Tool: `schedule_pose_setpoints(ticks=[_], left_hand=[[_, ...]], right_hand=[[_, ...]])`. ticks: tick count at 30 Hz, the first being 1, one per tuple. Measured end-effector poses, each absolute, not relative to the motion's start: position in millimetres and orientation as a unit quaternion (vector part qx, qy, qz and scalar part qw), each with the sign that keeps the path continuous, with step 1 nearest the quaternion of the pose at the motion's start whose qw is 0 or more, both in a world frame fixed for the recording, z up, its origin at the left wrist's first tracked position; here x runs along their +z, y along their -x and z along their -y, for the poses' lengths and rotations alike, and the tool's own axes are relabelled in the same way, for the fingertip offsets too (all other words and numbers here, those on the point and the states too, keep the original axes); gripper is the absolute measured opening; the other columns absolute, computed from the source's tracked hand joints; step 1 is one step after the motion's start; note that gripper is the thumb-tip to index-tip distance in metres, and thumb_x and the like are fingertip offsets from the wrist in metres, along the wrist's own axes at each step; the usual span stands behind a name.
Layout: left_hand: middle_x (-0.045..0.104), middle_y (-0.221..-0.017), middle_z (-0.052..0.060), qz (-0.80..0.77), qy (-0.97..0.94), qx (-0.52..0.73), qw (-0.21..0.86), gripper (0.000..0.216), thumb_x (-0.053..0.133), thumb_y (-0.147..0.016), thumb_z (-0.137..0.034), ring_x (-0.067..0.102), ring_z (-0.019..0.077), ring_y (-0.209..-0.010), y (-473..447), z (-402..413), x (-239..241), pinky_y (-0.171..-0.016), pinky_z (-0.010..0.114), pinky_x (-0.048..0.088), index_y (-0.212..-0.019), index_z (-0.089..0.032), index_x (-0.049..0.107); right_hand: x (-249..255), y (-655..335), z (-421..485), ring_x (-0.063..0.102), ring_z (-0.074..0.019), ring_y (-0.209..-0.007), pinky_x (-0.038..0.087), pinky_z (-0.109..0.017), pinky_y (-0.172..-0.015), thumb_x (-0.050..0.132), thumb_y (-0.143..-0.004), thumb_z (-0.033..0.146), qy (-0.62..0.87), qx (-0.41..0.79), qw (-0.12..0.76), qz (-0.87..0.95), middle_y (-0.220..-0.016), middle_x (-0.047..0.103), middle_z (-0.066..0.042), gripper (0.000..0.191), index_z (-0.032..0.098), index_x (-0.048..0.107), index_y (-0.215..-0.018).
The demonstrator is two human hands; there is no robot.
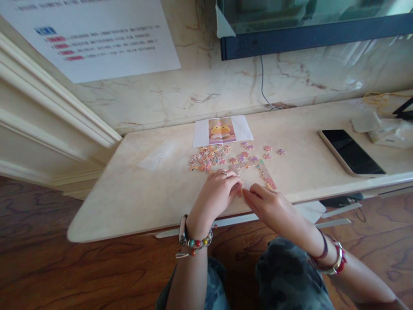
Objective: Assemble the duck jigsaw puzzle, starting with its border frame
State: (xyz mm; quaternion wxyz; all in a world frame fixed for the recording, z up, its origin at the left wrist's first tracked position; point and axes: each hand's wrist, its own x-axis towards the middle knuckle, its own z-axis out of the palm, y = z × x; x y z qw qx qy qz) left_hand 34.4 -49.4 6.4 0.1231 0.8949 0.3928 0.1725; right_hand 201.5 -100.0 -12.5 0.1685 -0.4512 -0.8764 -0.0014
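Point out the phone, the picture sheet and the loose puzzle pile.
Phone (351,151), head view: middle of its dark screen.
Picture sheet (221,130), head view: the yellow printed figure.
Puzzle pile (209,158), head view: middle of the heaped pieces.

forearms (191,277) angled inward, left hand (220,188) and right hand (270,202) curled, fingertips (246,192) nearly meeting

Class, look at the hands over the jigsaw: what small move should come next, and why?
Probably press the small piece into place: the left hand and right hand meet around it, and joined pieces form a corner nearby. Its exact fit is hidden by the fingers.
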Motion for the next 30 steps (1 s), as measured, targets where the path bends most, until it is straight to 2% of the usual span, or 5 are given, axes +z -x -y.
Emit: schedule_pose_setpoints(ticks=[6,13,21,25,30], left_hand=[[0.062,-0.092,0.002,-0.371,-0.898,0.188,0.142,0.01,0.05,-0.083,-0.017,0.053,0.0166,-0.092,-30.0,49.1,5.4,-0.084,0.034,0.04,-0.085,-0.019,0.06],[0.063,-0.089,0.001,-0.39,-0.889,0.187,0.151,0.007,0.056,-0.078,-0.015,0.055,0.0167,-0.089,-31.4,49.2,6.8,-0.084,0.034,0.041,-0.081,-0.02,0.062],[0.064,-0.091,0.002,-0.403,-0.888,0.171,0.137,0.01,0.056,-0.078,-0.013,0.055,0.0179,-0.091,-34.0,52.2,9.4,-0.085,0.036,0.041,-0.082,-0.019,0.062],[0.063,-0.094,0.002,-0.396,-0.894,0.167,0.128,0.012,0.059,-0.077,-0.015,0.054,0.0183,-0.094,-33.5,53.2,10.5,-0.086,0.036,0.042,-0.087,-0.019,0.061],[0.06,-0.106,0.004,-0.43,-0.882,0.168,0.098,0.026,0.065,-0.073,-0.024,0.054,0.0207,-0.1,-32.9,53.8,10.5,-0.09,0.04,0.04,-0.097,-0.02,0.058]], right_hand=[[-12.7,-208.3,100.5,0.054,-0.0112,-0.067,0.048,-0.021,-0.062,0.038,-0.087,0.014,0.448,0.053,0.225,0.863,-0.079,0.054,-0.006,0.023,0.017,0.06,-0.096],[-4.7,-205.4,98.8,0.053,-0.0111,-0.062,0.046,-0.022,-0.058,0.037,-0.087,0.014,0.433,0.06,0.174,0.882,-0.074,0.054,-0.006,0.024,0.013,0.062,-0.09],[1.4,-237.3,87.0,0.057,-0.0124,-0.068,0.046,-0.024,-0.061,0.043,-0.085,0.019,0.479,0.117,0.369,0.788,-0.079,0.061,-0.006,0.023,0.017,0.062,-0.096],[2.0,-266.8,70.8,0.052,-0.0103,-0.056,0.043,-0.024,-0.054,0.046,-0.082,0.021,0.532,0.068,0.379,0.754,-0.078,0.061,-0.006,0.021,0.016,0.065,-0.089],[-11.0,-285.8,55.3,0.053,-0.0099,-0.058,0.045,-0.024,-0.053,0.048,-0.081,0.022,0.533,0.06,0.365,0.761,-0.085,0.061,-0.007,0.021,0.016,0.065,-0.092]])
